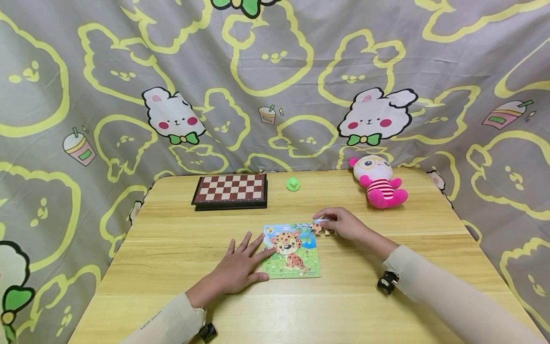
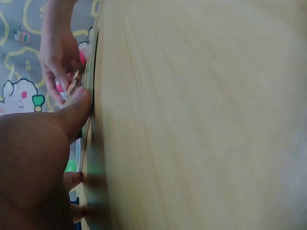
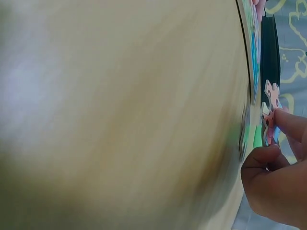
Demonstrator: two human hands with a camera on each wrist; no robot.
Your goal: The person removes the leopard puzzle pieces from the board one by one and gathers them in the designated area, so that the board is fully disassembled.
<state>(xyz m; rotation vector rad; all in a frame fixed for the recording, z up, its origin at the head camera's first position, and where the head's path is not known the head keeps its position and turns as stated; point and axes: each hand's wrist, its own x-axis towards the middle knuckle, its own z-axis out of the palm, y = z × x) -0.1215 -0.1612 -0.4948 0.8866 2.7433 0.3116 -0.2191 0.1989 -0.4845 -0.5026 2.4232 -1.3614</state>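
Note:
A square jigsaw puzzle (image 1: 296, 260) with a spotted leopard cub on it lies flat near the middle of the table. My left hand (image 1: 240, 267) is spread at its left side, index finger and thumb touching the puzzle. At the puzzle's upper right corner, my right hand (image 1: 341, 223) pinches some puzzle pieces (image 3: 271, 112) between thumb and fingers. These pieces are orange with dark spots and seem joined together. They are held raised above the table in the right wrist view, and whether they touch the puzzle is hard to tell.
Behind the puzzle, a checkered game board (image 1: 232, 188) stands at the back left, with a small green duck toy (image 1: 293, 184) to its right. A pink and white plush doll (image 1: 380, 184) sits at the back right. A patterned curtain (image 1: 301, 71) hangs behind the wooden table (image 1: 172, 239).

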